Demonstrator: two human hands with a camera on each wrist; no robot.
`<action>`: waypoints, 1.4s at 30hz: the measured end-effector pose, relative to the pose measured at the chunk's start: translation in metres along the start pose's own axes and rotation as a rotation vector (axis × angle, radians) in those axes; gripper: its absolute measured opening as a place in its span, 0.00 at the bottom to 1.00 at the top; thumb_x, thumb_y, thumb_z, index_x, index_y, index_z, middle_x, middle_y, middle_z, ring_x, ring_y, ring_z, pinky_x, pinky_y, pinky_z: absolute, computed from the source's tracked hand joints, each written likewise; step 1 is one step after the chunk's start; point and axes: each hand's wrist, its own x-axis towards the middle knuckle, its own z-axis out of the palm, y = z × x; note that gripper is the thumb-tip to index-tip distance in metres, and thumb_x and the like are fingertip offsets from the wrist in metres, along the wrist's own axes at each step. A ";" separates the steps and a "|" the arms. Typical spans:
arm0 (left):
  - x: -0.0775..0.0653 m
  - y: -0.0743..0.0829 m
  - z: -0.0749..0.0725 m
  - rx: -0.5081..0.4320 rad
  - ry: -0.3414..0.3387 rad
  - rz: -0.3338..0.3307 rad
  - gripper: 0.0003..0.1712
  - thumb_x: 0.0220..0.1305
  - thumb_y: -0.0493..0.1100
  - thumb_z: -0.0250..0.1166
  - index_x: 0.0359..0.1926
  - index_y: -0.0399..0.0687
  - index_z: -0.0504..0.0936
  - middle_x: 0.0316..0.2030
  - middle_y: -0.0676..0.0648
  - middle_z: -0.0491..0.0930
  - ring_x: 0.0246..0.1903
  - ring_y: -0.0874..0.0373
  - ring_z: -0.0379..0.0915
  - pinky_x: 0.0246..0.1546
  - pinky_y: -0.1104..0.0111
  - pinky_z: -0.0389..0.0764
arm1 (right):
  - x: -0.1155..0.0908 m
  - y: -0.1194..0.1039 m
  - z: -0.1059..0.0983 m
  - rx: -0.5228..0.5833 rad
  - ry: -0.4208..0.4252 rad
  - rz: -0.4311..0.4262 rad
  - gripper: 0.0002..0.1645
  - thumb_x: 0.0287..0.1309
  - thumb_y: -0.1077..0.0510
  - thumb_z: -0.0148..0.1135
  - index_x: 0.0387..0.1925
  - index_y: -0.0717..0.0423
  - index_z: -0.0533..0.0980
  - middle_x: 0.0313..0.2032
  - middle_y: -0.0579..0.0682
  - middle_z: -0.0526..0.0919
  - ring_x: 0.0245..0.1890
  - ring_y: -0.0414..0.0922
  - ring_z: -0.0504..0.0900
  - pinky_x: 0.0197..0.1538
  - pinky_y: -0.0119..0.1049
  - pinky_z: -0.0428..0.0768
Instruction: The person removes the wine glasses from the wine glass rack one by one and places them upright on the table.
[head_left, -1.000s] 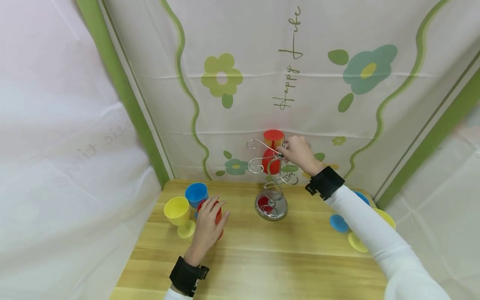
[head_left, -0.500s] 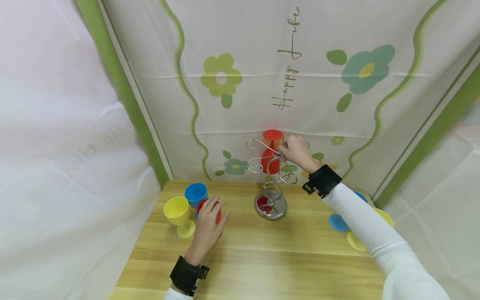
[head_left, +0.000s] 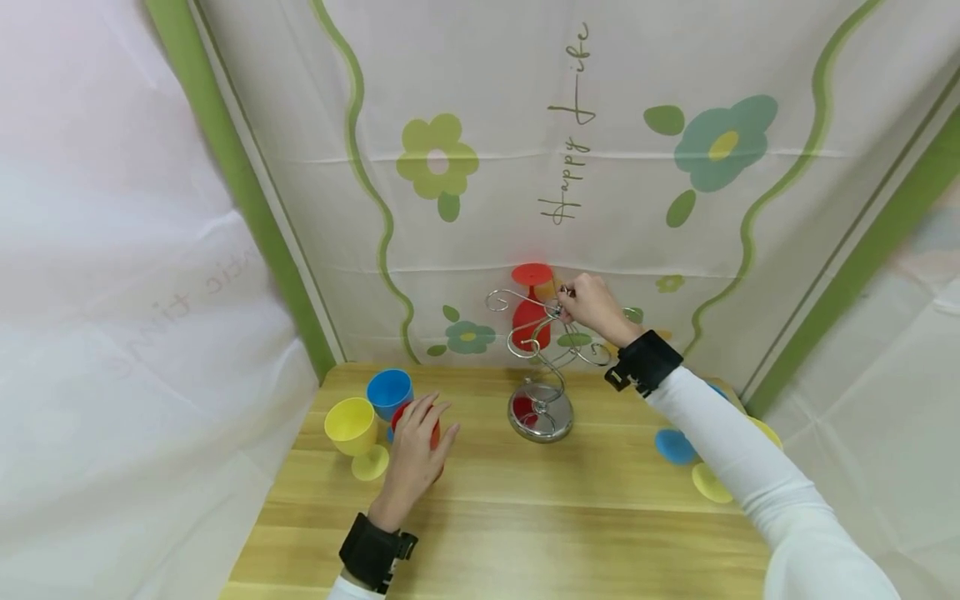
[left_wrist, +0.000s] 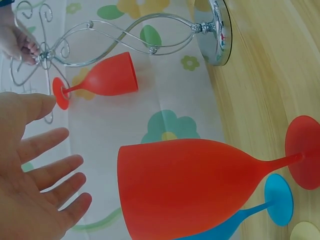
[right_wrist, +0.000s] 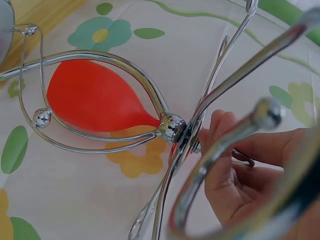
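Observation:
My right hand (head_left: 592, 307) pinches the small loop at the top of a chrome stemware rack (head_left: 553, 414), which stands on a round base. From one curled arm hangs a red goblet (head_left: 531, 325), upside down, its foot uppermost; the right wrist view shows its bowl behind the rack's curved wires. My left hand (head_left: 414, 454) hovers beside a second red goblet (left_wrist: 185, 187), which stands upright on the table. In the left wrist view its fingers are spread and apart from that goblet's bowl. The head view has most of this goblet hidden behind the hand.
A blue goblet (head_left: 390, 393) and a yellow goblet (head_left: 351, 427) stand upright at the left of the wooden table (head_left: 525, 525). Near the right edge, another blue goblet (head_left: 675, 447) and yellow goblet (head_left: 711, 483) are partly covered by my right sleeve. A printed curtain (head_left: 480, 233) hangs close behind the rack.
The rack's curled arms have turned about its upright, and the hanging red goblet has swung a little to the left. My left hand stays in place; my right hand keeps its pinch.

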 end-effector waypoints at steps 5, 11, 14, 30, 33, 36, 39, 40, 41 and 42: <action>0.000 0.001 -0.001 -0.003 -0.006 -0.016 0.22 0.63 0.44 0.73 0.56 0.41 0.83 0.62 0.35 0.80 0.63 0.36 0.72 0.64 0.40 0.75 | 0.002 0.002 0.000 0.004 -0.006 -0.011 0.16 0.74 0.65 0.51 0.46 0.74 0.82 0.29 0.65 0.86 0.21 0.40 0.84 0.25 0.25 0.79; 0.000 0.001 0.000 -0.002 -0.006 -0.009 0.22 0.63 0.44 0.73 0.56 0.41 0.83 0.62 0.35 0.79 0.63 0.36 0.72 0.64 0.40 0.75 | 0.001 0.002 -0.003 0.003 -0.033 -0.029 0.15 0.74 0.66 0.51 0.47 0.74 0.81 0.37 0.67 0.85 0.29 0.53 0.88 0.29 0.28 0.83; 0.000 0.001 -0.001 -0.004 -0.008 -0.006 0.22 0.64 0.45 0.72 0.56 0.40 0.83 0.62 0.35 0.79 0.63 0.36 0.72 0.64 0.40 0.75 | 0.002 0.004 -0.004 0.016 -0.048 -0.021 0.15 0.74 0.67 0.51 0.48 0.74 0.80 0.37 0.67 0.85 0.32 0.58 0.88 0.30 0.30 0.84; 0.002 0.000 -0.002 0.000 -0.027 -0.025 0.22 0.66 0.47 0.71 0.57 0.42 0.83 0.63 0.36 0.79 0.65 0.37 0.71 0.63 0.39 0.75 | 0.000 0.012 -0.004 -0.052 0.008 -0.123 0.15 0.74 0.67 0.52 0.49 0.69 0.83 0.38 0.65 0.88 0.28 0.51 0.86 0.35 0.33 0.82; 0.003 0.000 -0.002 -0.002 -0.026 -0.023 0.22 0.66 0.47 0.71 0.57 0.42 0.83 0.63 0.36 0.79 0.65 0.38 0.71 0.63 0.39 0.75 | 0.000 0.012 -0.004 -0.060 -0.003 -0.124 0.15 0.75 0.67 0.51 0.50 0.66 0.83 0.43 0.65 0.87 0.30 0.51 0.87 0.40 0.40 0.85; 0.004 0.001 -0.002 -0.003 -0.020 -0.010 0.22 0.65 0.45 0.72 0.57 0.41 0.83 0.63 0.36 0.79 0.65 0.38 0.71 0.63 0.40 0.76 | 0.000 0.012 -0.004 -0.042 -0.022 -0.122 0.15 0.75 0.67 0.51 0.52 0.66 0.82 0.45 0.66 0.87 0.32 0.52 0.87 0.39 0.43 0.87; 0.006 0.001 -0.002 -0.001 -0.009 0.017 0.22 0.64 0.44 0.73 0.56 0.39 0.83 0.62 0.35 0.79 0.64 0.37 0.72 0.64 0.41 0.76 | 0.001 0.012 -0.005 -0.040 -0.029 -0.137 0.15 0.75 0.67 0.52 0.52 0.67 0.82 0.45 0.66 0.87 0.32 0.52 0.87 0.38 0.40 0.87; 0.008 0.001 -0.002 0.003 -0.008 0.029 0.22 0.64 0.44 0.73 0.55 0.39 0.83 0.62 0.35 0.79 0.64 0.37 0.72 0.64 0.41 0.75 | 0.001 0.012 -0.005 -0.039 -0.030 -0.143 0.15 0.74 0.67 0.52 0.52 0.67 0.82 0.44 0.65 0.87 0.32 0.52 0.87 0.37 0.38 0.87; 0.010 0.001 -0.002 0.007 -0.009 0.041 0.22 0.64 0.44 0.73 0.56 0.39 0.83 0.61 0.35 0.80 0.64 0.37 0.73 0.64 0.41 0.75 | 0.001 0.013 -0.005 -0.038 -0.031 -0.147 0.15 0.74 0.67 0.52 0.52 0.67 0.82 0.43 0.65 0.87 0.32 0.52 0.87 0.36 0.37 0.86; 0.012 0.002 -0.003 0.012 -0.011 0.052 0.23 0.64 0.44 0.73 0.56 0.39 0.82 0.61 0.35 0.79 0.64 0.37 0.73 0.65 0.42 0.75 | 0.001 0.013 -0.006 -0.035 -0.033 -0.149 0.15 0.75 0.67 0.52 0.52 0.68 0.82 0.42 0.65 0.87 0.32 0.53 0.86 0.36 0.35 0.85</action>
